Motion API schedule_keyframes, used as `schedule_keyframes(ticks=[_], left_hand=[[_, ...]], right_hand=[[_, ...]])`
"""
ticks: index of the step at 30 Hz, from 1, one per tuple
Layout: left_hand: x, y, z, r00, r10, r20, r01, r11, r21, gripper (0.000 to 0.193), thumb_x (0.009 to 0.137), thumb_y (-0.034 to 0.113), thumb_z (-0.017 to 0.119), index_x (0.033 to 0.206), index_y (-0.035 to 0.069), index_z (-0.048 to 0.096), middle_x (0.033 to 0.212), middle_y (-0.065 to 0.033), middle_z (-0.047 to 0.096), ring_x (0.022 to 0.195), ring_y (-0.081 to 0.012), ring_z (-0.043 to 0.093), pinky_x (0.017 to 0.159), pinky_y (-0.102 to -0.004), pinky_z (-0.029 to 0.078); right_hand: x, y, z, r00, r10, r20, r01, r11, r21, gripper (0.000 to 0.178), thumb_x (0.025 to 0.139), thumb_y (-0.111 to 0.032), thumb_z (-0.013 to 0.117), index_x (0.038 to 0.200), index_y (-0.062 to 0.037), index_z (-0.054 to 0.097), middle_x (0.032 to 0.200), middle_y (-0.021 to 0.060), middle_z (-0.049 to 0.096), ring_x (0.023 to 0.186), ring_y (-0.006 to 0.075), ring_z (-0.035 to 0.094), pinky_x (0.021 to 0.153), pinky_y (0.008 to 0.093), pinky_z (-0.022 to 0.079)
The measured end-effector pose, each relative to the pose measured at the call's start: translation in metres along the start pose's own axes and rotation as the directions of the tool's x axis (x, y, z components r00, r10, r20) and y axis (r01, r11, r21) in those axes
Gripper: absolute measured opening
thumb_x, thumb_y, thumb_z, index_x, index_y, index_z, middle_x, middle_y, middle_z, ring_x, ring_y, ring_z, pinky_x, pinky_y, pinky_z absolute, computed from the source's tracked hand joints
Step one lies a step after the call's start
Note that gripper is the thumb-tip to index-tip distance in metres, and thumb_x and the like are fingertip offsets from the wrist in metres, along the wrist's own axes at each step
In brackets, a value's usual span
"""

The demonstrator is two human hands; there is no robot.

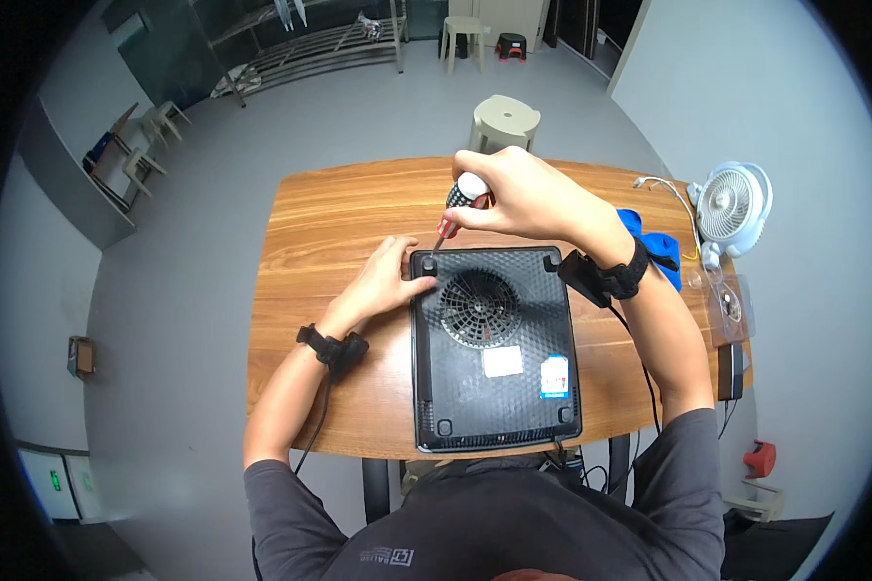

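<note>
A black induction cooker lies bottom up on the wooden table, showing its round fan grille, corner feet and two labels. My left hand grips its far left corner, thumb on the underside and fingers at the edge. Wrapped around the patterned red, white and dark handle of a screwdriver is my right hand. The screwdriver slants down, its tip at that same corner beside the foot. Whether the tip sits in a screw is too small to tell.
On the table's right side are a white fan, a blue cloth-like item, a clear plastic tray and a black box. Cables run from both wrist straps. A beige stool stands beyond the far edge.
</note>
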State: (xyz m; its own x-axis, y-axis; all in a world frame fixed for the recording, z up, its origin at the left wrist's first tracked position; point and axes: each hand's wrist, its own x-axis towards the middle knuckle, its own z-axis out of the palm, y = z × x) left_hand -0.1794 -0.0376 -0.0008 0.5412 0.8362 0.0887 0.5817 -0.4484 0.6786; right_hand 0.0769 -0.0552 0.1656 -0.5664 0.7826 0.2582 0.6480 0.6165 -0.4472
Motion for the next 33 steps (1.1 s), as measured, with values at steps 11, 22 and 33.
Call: schedule_keyframes(ticks=[11, 22, 33], left_hand=[[0.002, -0.039, 0.028, 0.969, -0.225, 0.106, 0.241, 0.952, -0.187, 0.086, 0.075, 0.040, 0.089, 0.139, -0.003, 0.050, 0.116, -0.0188, 0.059, 0.103, -0.0296, 0.059, 0.092, -0.0394, 0.051], [0.009, -0.037, 0.019, 0.972, -0.184, 0.148, 0.212, 0.957, -0.199, 0.086, 0.076, 0.040, 0.089, 0.138, -0.003, 0.049, 0.113, -0.0192, 0.057, 0.103, -0.0306, 0.059, 0.091, -0.0410, 0.051], [0.006, -0.038, 0.022, 0.979, -0.163, 0.125, 0.187, 0.957, -0.221, 0.085, 0.077, 0.040, 0.087, 0.139, -0.003, 0.048, 0.120, -0.0216, 0.058, 0.109, -0.0327, 0.059, 0.095, -0.0424, 0.051]], right_hand=[[0.054, 0.028, 0.027, 0.993, 0.006, 0.117, -0.003, 1.000, -0.023, 0.035, 0.088, -0.034, 0.072, 0.093, -0.0004, 0.060, 0.076, 0.0207, 0.071, 0.075, 0.0412, 0.070, 0.070, 0.0466, 0.056], [0.078, 0.033, 0.043, 0.976, -0.007, 0.218, 0.012, 1.000, -0.023, 0.034, 0.086, -0.032, 0.071, 0.092, 0.0001, 0.060, 0.069, 0.0210, 0.066, 0.067, 0.0424, 0.066, 0.063, 0.0479, 0.054], [0.081, 0.027, 0.055, 0.972, -0.011, 0.233, 0.028, 0.997, -0.068, 0.041, 0.088, -0.039, 0.071, 0.085, 0.0011, 0.062, 0.067, 0.0219, 0.065, 0.065, 0.0421, 0.066, 0.063, 0.0476, 0.054]])
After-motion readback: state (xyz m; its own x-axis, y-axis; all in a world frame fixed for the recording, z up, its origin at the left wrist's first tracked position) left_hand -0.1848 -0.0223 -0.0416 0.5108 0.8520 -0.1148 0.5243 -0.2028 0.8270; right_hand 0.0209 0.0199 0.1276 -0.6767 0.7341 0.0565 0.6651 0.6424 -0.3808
